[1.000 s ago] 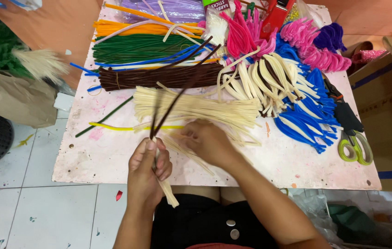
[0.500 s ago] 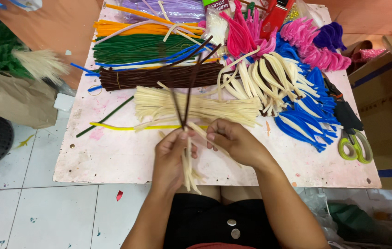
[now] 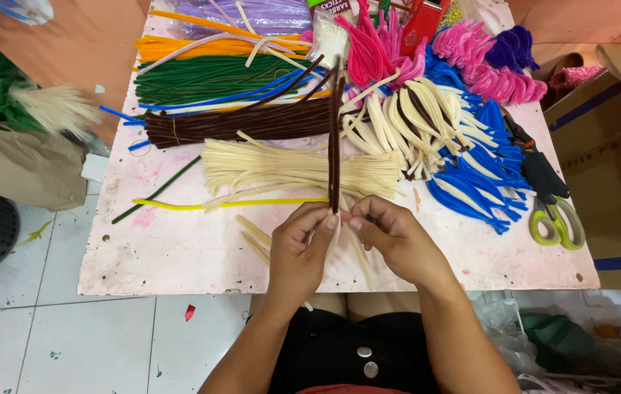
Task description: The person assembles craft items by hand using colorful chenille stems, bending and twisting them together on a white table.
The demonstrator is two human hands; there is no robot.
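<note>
1. Where the two hands meet over the near edge of the table [image 3: 179,255], a dark brown stem [image 3: 334,138] is held upright, pinched at its lower end between the fingertips of both.
2. The left hand [image 3: 299,248] is closed on the brown stem and on a few cream stems [image 3: 252,237] that run under its palm.
3. The right hand [image 3: 391,237] is closed on the same brown stem, thumb and forefinger touching those of the left.
4. A cream bundle [image 3: 296,169] is seen just beyond the hands, with a single yellow stem [image 3: 215,205] lying before it.
5. A brown bundle [image 3: 244,124] and a green bundle [image 3: 208,79] are laid farther back.
6. Blue loops [image 3: 478,182] and pink loops [image 3: 485,66] are piled to the right, and green scissors [image 3: 555,219] lie near the right edge.
</note>
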